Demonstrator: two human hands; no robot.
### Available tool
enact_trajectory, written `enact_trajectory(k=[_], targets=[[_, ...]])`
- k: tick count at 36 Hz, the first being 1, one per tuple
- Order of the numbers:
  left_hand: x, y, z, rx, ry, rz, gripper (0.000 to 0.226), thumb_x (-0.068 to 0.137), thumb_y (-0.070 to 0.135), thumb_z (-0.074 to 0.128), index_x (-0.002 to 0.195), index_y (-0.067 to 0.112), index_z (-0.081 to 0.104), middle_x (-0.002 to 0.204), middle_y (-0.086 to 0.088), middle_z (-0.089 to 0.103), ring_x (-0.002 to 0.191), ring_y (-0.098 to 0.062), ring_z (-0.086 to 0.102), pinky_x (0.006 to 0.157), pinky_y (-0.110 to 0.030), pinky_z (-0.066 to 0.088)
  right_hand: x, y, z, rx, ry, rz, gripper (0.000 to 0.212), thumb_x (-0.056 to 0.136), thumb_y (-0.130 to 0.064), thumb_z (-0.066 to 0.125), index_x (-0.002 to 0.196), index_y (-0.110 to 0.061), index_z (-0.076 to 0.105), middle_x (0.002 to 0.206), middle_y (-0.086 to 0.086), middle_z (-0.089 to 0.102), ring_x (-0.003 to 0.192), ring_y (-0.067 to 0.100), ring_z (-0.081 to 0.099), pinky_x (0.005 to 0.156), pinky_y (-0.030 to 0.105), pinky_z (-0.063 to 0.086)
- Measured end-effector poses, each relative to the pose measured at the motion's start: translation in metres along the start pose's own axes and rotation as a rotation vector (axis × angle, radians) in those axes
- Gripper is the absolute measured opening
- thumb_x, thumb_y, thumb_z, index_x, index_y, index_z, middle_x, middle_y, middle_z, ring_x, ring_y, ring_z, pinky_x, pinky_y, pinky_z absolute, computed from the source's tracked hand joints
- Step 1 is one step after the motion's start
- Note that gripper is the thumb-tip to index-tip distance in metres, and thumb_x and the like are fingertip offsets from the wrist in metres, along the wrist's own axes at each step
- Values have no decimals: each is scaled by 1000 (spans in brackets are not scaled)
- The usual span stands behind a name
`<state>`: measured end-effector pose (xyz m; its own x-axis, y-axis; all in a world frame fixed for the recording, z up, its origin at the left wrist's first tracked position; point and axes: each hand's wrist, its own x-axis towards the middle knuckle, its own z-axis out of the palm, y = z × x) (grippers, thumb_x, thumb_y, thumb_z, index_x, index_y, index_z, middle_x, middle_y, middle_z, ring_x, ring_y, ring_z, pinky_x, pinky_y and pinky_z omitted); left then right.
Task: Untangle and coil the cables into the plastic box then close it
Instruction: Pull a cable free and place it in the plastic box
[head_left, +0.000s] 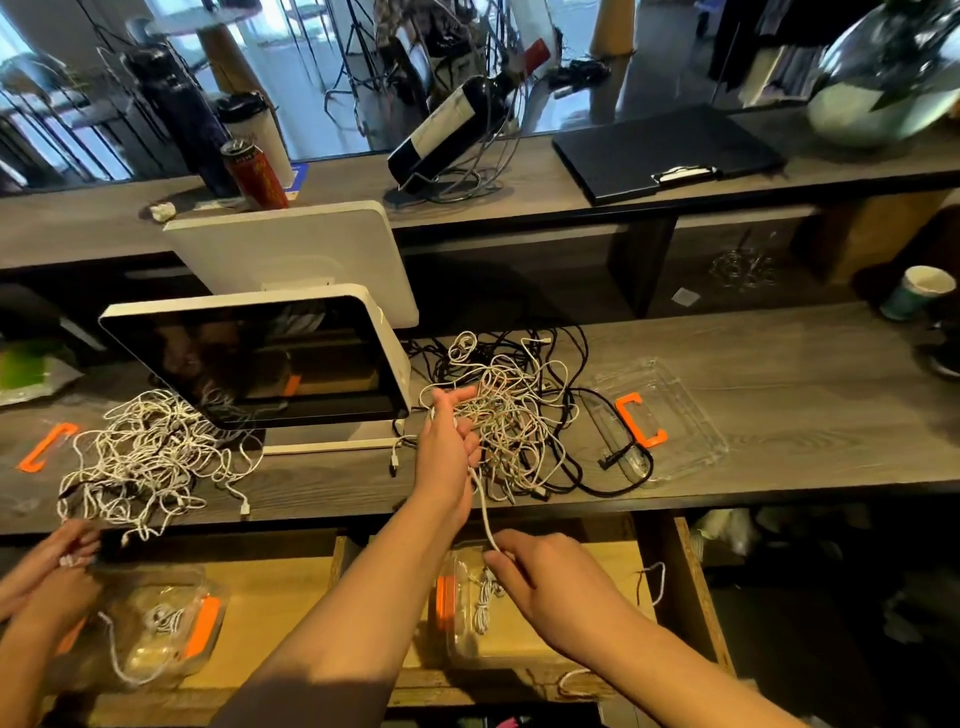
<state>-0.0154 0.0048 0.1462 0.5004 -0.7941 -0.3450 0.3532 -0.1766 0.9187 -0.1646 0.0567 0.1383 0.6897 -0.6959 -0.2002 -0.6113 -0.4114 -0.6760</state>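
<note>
- Pinching a white cable (480, 506) low down, the right hand (545, 582) hovers over the plastic box (467, 639) below the table's front edge.
- Left hand (448, 441) curls round that cable above, at the tangle (511, 421) mid-table (779, 415).

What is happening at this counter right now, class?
A person is sorting a tangled pile of cables on a wooden counter. The left hand grips part of the tangle, while the right hand pinches a white cable running down toward a clear plastic box below. Its lid lies on the counter, off.
</note>
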Motion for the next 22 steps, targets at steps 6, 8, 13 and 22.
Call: enact_trajectory(k=[6, 8, 13, 22], targets=[[3, 1, -4, 253, -196, -35, 69, 102, 62, 17, 117, 14, 64, 59, 8, 31, 51, -7, 24, 48, -24, 18, 3, -9, -2, 0, 83, -121, 27, 104, -43, 35, 83, -30, 47, 76, -11, 52, 70, 9, 50, 64, 32, 36], [2, 5, -3, 367, -346, -74, 72, 101, 64, 14, 114, 14, 65, 59, 9, 32, 49, -6, 24, 47, -23, 18, 4, -14, -5, -27, 118, -166, 28, 101, -44, 30, 87, -27, 48, 81, -11, 52, 74, 12, 51, 66, 33, 38], [-1, 5, 3, 521, -605, -222, 87, 94, 73, 7, 111, 14, 69, 60, 7, 38, 49, -6, 31, 49, -21, 25, 11, -16, -22, -75, 186, -219, 29, 94, -44, 27, 90, -27, 50, 89, -9, 56, 82, 18, 58, 68, 36, 47], [-17, 11, -4, 359, -841, -641, 99, 67, 100, 10, 64, 17, 64, 65, -6, 52, 57, -16, 42, 56, -22, 29, 27, 8, -66, -145, 426, -120, 47, 86, -63, 47, 90, -20, 66, 80, -8, 61, 74, 17, 62, 64, 38, 52]])
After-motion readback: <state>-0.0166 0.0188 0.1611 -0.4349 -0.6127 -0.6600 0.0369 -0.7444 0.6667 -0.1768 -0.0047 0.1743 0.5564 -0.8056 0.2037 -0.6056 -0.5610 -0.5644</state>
